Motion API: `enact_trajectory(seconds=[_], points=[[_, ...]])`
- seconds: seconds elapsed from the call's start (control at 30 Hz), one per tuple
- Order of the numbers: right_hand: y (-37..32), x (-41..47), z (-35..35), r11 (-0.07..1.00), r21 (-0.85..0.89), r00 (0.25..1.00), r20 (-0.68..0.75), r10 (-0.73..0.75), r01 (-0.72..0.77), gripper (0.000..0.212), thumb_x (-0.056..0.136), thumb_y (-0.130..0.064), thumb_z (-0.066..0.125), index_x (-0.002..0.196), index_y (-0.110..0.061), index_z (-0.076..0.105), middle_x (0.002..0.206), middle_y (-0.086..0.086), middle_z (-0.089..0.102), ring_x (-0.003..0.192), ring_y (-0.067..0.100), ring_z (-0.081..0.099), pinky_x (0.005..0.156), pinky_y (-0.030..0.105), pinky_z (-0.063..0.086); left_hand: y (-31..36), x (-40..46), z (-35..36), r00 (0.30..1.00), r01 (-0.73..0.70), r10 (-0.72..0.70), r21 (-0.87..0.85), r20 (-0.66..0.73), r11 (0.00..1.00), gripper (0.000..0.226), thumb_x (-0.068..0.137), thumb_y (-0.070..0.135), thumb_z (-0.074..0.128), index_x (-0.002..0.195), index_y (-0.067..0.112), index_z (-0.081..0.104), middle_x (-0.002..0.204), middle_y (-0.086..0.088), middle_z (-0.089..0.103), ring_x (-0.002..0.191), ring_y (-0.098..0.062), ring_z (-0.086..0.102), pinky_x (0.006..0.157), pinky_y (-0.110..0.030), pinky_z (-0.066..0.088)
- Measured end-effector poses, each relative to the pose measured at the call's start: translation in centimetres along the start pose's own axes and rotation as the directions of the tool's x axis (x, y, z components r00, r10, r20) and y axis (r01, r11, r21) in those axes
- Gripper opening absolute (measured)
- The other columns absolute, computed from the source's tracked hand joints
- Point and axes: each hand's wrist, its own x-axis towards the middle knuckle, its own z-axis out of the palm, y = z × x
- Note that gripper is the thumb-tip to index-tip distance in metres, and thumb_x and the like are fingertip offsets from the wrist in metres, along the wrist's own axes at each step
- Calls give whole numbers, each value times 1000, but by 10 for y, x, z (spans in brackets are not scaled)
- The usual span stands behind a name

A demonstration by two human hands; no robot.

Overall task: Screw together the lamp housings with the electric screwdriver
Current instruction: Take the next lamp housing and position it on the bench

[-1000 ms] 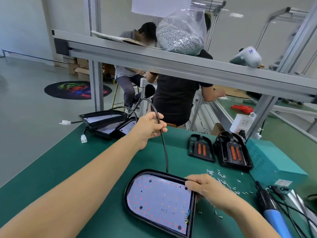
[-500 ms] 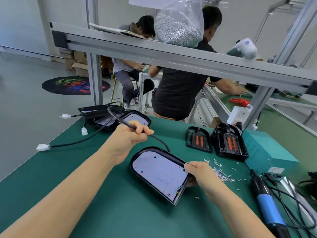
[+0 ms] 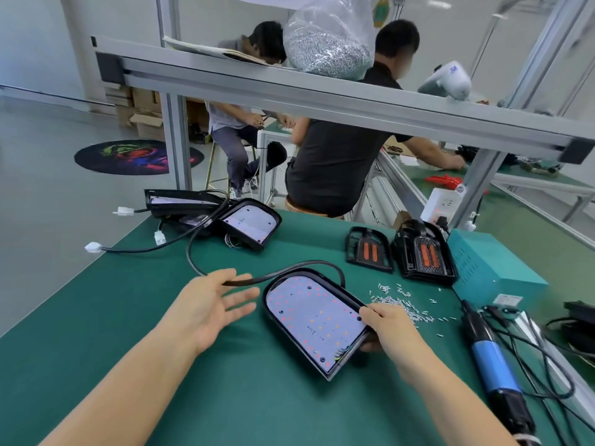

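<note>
Though beside left hand (image 3: 209, 309), lamp housing (image 3: 317, 318) in right-hand fingers (image 3: 375, 313).

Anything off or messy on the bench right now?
Loose screws lie scattered on the green mat right of the LED lamp housing, not in a tray. That housing sits tilted, its right edge lifted by the right hand. The left hand is open beside the cable.

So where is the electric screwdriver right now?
In the head view, the electric screwdriver lies untouched on the green mat's right edge, beyond the right hand, between the loose screws and tangled black cables.
</note>
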Motion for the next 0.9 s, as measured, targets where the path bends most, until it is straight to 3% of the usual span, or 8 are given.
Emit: enact_trajectory(seconds=[0.17, 0.27, 0.4, 0.5, 0.6, 0.77, 0.8, 0.9], points=[[8, -13, -23, 994, 30, 988, 107, -110, 108, 31, 99, -9, 49, 68, -12, 49, 69, 5, 38, 61, 14, 37, 55, 18, 37, -8, 13, -15, 983, -13, 102, 495, -154, 869, 28, 91, 32, 51, 77, 8, 56, 43, -1, 48, 30, -13, 36, 40, -17, 26], [14, -18, -32, 991, 74, 982, 139, -124, 114, 25, 100, -14, 49, 85, 0, 62, 81, 4, 58, 76, 12, 51, 69, 24, 39, -11, 28, -21, 971, 60, 77, 539, -228, 840, 29, 91, 29, 49, 73, 7, 55, 40, -1, 46, 29, -14, 34, 37, -14, 23], [18, -20, -37, 971, 236, 981, 175, -84, 41, 24, 99, -13, 50, 95, 6, 63, 90, 13, 67, 79, 19, 60, 69, 27, 50, -23, 46, -24, 910, 55, 254, 704, -327, 708, 30, 89, 29, 45, 77, 4, 56, 52, -7, 55, 42, -22, 44, 52, -27, 37], [20, -25, -43, 960, 279, 960, 271, -63, -15, 20, 93, -17, 57, 92, 1, 65, 86, 14, 60, 77, 19, 54, 63, 25, 46, -23, 47, -22, 881, 116, 337, 843, -331, 526, 34, 87, 34, 43, 70, 6, 52, 60, -10, 61, 56, -27, 54, 63, -32, 43], [22, -28, -49, 918, 388, 957, 287, -31, -87, 37, 87, -18, 59, 106, 14, 60, 96, 20, 64, 87, 26, 57, 69, 32, 51, -18, 45, -20, 894, 200, 337, 936, -295, 289, 32, 86, 38, 42, 71, 11, 50, 76, -6, 60, 74, -28, 57, 66, -30, 40], [24, -24, -53, 793, 590, 982, 178, 54, -151, 39, 94, -8, 47, 124, 15, 55, 127, 37, 55, 110, 42, 52, 103, 55, 40, -19, 30, -30, 880, 284, 436, 944, -188, -166, 29, 87, 40, 44, 70, 18, 52, 72, 3, 54, 66, -18, 51, 58, -23, 34], [24, -23, -54, 769, 620, 986, 153, 73, -153, 36, 96, -6, 45, 124, 13, 57, 124, 33, 58, 107, 40, 56, 100, 52, 46, -21, 26, -31, 863, 274, 486, 937, -140, -217, 28, 87, 40, 46, 69, 19, 51, 70, 4, 53, 63, -17, 49, 54, -23, 31], [22, -20, -55, 760, 634, 989, 80, 123, -145, 23, 98, -5, 47, 108, 7, 64, 86, 18, 71, 63, 23, 66, 53, 27, 58, -26, 17, -27, 799, 49, 586, 959, 131, -280, 16, 93, 30, 47, 90, 17, 56, 89, 2, 61, 83, -24, 57, 67, -33, 37]])
